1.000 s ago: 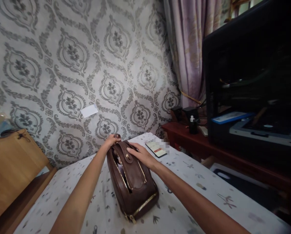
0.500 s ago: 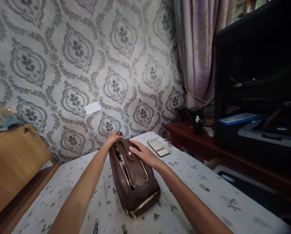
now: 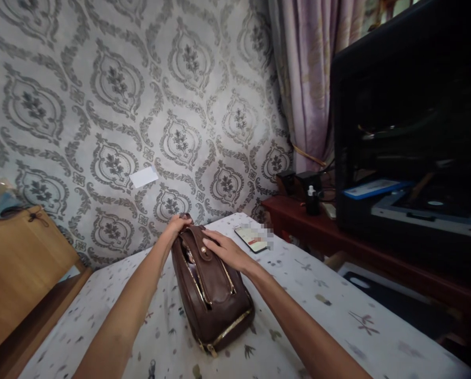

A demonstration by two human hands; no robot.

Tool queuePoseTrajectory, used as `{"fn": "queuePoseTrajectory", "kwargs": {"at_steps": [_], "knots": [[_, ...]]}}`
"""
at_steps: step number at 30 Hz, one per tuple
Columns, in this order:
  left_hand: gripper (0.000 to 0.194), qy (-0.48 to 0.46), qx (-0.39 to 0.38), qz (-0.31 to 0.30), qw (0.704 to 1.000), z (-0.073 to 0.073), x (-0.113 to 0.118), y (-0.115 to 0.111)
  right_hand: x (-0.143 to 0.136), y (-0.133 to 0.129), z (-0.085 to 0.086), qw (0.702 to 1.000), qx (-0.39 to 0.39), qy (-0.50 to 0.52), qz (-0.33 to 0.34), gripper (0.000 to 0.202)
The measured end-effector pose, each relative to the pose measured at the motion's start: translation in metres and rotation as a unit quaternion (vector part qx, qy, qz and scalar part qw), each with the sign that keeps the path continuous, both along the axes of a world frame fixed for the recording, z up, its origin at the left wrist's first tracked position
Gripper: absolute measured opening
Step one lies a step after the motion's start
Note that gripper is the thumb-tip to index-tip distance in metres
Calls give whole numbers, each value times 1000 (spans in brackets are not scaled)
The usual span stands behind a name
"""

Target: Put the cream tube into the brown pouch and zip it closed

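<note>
Brown bag (image 3: 223,313) lies lower centre of frame on patterned cloth (image 3: 298,295), slot zipper (image 3: 198,281) gaping at its left. Left hand (image 3: 178,223) is bunched at the bag's far end beside a strap loop (image 3: 186,216); its grip is hidden, can't tell if closed. Right hand (image 3: 228,251) lies spread on the button flap (image 3: 206,253), thumb near the button. Likely risks: tipping the bag could spill contents through the gap; tugging the flap could strain the button; swinging right could knock the phone (image 3: 249,238), right of centre.
</note>
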State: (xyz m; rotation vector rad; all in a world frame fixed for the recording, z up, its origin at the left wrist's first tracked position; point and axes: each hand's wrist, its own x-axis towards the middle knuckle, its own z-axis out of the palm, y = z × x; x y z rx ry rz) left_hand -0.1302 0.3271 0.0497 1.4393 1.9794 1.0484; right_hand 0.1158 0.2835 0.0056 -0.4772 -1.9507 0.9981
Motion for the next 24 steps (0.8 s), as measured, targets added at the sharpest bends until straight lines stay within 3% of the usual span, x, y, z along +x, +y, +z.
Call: {"fn": "queuePoseTrajectory", "kwargs": {"at_steps": [7, 11, 17, 24], "knots": [[21, 3, -57, -52, 997, 19, -3, -17, 2, -2, -3, 1000, 3, -3, -11, 58], [17, -14, -63, -42, 997, 19, -14, -37, 8, -11, -6, 998, 43, -30, -41, 57], [21, -57, 1, -18, 998, -3, -20, -56, 18, -44, -8, 990, 58, -71, -105, 58], [30, -107, 116, 65, 985, -36, -14, -47, 13, -79, -3, 956, 71, -143, -246, 67]]}}
